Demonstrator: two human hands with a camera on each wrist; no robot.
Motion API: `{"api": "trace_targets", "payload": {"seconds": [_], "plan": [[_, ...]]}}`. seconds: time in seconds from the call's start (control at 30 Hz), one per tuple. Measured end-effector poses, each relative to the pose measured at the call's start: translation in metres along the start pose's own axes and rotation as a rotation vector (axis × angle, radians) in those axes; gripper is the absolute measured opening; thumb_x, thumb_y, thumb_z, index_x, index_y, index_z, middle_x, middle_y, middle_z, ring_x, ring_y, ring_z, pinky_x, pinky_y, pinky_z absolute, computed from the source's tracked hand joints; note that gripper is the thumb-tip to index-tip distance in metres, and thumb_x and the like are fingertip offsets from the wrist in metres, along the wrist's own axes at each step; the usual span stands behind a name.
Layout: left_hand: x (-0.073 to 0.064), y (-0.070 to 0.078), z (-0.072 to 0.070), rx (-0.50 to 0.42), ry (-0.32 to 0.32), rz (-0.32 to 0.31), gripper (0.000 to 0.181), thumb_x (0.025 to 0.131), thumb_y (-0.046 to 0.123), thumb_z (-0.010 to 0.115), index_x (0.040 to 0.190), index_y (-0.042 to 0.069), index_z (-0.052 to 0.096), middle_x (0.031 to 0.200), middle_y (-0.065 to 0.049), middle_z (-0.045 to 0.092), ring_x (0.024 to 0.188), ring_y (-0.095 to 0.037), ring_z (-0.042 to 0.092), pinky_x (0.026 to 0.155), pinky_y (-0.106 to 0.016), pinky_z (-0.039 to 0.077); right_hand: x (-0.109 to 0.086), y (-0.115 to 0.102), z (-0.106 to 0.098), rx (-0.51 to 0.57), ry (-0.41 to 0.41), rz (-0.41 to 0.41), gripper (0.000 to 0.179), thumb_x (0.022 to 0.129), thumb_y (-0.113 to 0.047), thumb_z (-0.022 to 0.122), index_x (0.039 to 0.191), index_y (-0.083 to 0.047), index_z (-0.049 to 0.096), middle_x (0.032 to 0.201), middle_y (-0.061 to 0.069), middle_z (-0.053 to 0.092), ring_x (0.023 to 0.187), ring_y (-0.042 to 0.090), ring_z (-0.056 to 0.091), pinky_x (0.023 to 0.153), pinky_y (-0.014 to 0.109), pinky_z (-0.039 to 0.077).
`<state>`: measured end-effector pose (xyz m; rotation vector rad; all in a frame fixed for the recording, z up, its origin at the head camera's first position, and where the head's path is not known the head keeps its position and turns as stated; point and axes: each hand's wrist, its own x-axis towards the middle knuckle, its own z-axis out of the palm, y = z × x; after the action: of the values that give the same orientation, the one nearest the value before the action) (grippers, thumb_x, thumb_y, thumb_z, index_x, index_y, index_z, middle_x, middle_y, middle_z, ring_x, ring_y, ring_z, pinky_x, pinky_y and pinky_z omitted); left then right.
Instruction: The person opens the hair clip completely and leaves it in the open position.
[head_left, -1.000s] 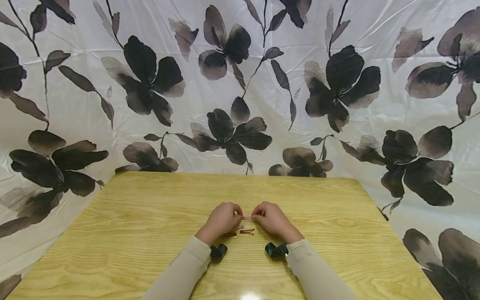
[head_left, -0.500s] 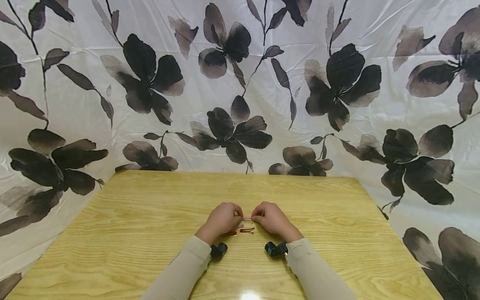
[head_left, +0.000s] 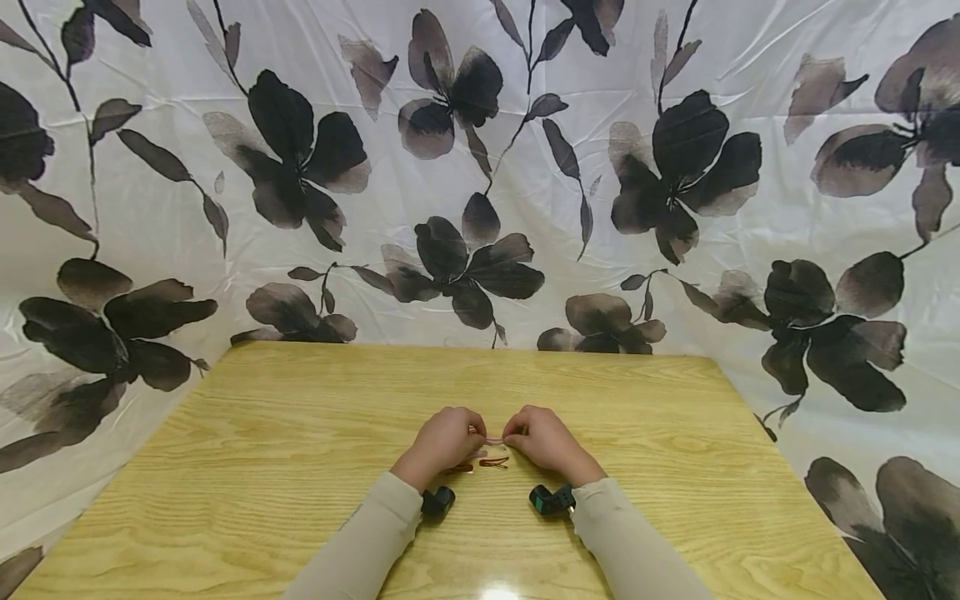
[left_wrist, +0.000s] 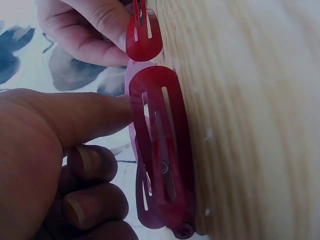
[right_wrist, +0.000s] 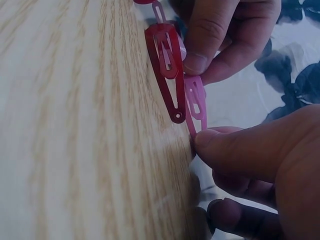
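Both hands hold a pink snap hair clip (right_wrist: 196, 97) between them, just over the tabletop. My left hand (head_left: 445, 437) pinches one end of it with thumb and fingertips. The opposite, narrow end is pinched by my right hand (head_left: 545, 438). On the table just nearer than the hands lie a dark red snap clip (head_left: 459, 469) beside the left hand and another red snap clip (head_left: 493, 462) to its right, its tongue sprung up. A paler pink clip (head_left: 477, 454) lies by the left fingers, partly covered by that hand.
The wood-grain table (head_left: 300, 417) spreads out around the hands. Behind it hangs a white cloth with dark flowers (head_left: 465, 167). Each wrist wears a black camera, the left camera (head_left: 438, 503) and the right camera (head_left: 551, 499).
Both hands stay in almost the same place. Between them, the pink clip's thin strips look slightly farther apart than half a second ago. The clips on the table have not moved.
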<state>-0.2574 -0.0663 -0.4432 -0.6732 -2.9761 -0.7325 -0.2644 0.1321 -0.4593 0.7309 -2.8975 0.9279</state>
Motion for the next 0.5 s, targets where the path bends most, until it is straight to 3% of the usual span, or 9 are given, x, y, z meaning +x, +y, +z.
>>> {"api": "trace_targets", "payload": {"seconds": [0.5], "plan": [[-0.0001,0.0007,-0.0011,-0.003,0.0,-0.013,0.006,0.089,0.019,0.07,0.086,0.015,0.075,0.09,-0.002,0.071,0.077,-0.016,0.062,0.072,-0.036,0.052,-0.0009,0.0015,-0.0009,0.006,-0.001,-0.018,0.007,0.09,-0.017,0.069,0.089,-0.018,0.076,0.086,-0.005,0.062,0.078,0.01,0.057,0.071,0.028,0.047]]}}
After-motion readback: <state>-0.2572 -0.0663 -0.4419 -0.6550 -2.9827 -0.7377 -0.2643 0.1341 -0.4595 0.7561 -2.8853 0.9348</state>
